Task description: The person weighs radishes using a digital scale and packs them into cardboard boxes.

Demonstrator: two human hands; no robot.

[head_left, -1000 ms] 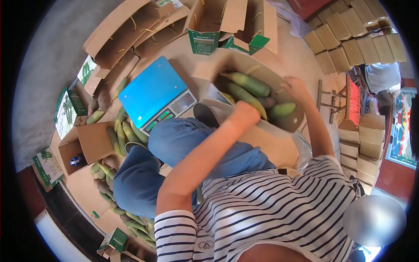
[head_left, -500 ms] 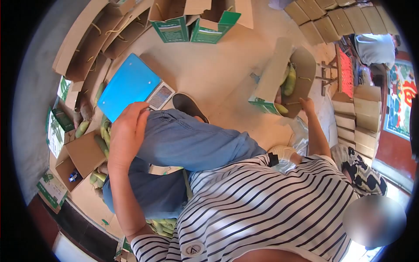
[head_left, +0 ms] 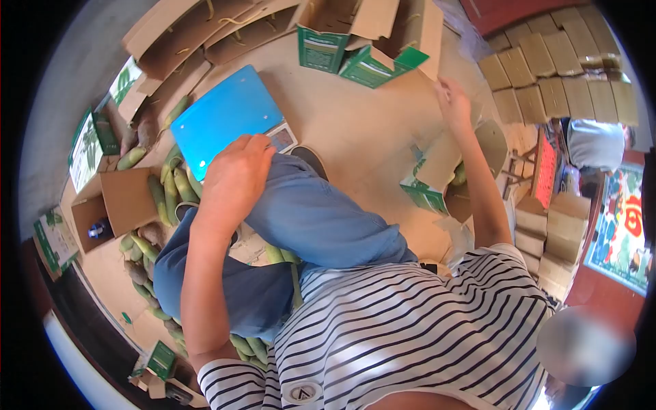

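My left hand (head_left: pixel 232 179) rests on my denim-clad knee (head_left: pixel 301 212), fingers loosely bent, holding nothing. It lies just in front of the blue weighing scale (head_left: pixel 222 116). My right hand (head_left: pixel 453 99) is stretched out and raised, empty, close to the flap of an open cardboard box (head_left: pixel 418 37) at the back. Below my right forearm a green-printed box (head_left: pixel 429 183) holding green corn ears (head_left: pixel 459 175) lies tipped on the floor.
Loose corn ears (head_left: pixel 171 195) lie piled by my left leg, beside a small open carton (head_left: pixel 116 205). Open boxes (head_left: pixel 205 34) line the back. Flat cartons (head_left: pixel 547 75) are stacked at the right, where another person (head_left: pixel 594 143) is partly visible.
My right hand has let go of the corn-filled box and risen toward the open boxes at the back. My left hand, earlier at that box, now sits on my knee.
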